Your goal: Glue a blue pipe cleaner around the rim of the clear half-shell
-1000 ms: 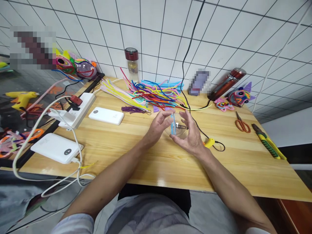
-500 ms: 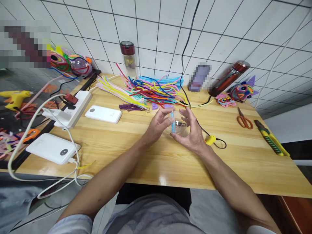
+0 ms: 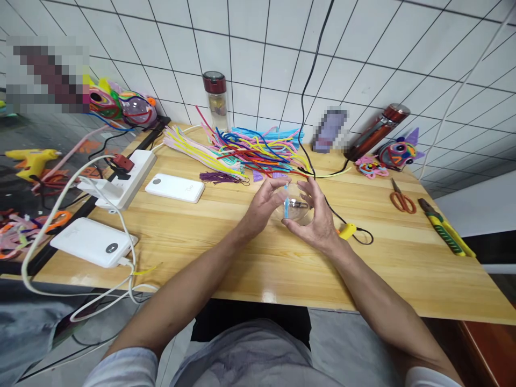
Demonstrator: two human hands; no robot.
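Observation:
A clear round ball (image 3: pixel 299 208) with a light blue strip (image 3: pixel 286 208) around it is held between both hands, above the middle of the table. My left hand (image 3: pixel 264 205) grips its left side, thumb near the blue strip. Curved around the right side is my right hand (image 3: pixel 318 217), with the thumb below and the fingers above. A small dark thing shows through the clear ball. Just beyond the hands lie purple pieces (image 3: pixel 279 175) and a large pile of colourful fuzzy sticks (image 3: pixel 258 150).
White power banks (image 3: pixel 174 187) and a power strip (image 3: pixel 133 174) with looping cables lie left. A yellow glue gun (image 3: pixel 32 161) is far left. Scissors (image 3: pixel 402 201), pliers (image 3: pixel 445 228) and a decorated ball (image 3: pixel 399 153) are right. A bottle (image 3: pixel 217 102) stands behind; a yellow tool (image 3: pixel 347 231) lies by my right hand.
The camera view has shifted slightly. Both hands keep hold of the clear ball, and the blue strip on it looks narrower as the ball has turned a little.

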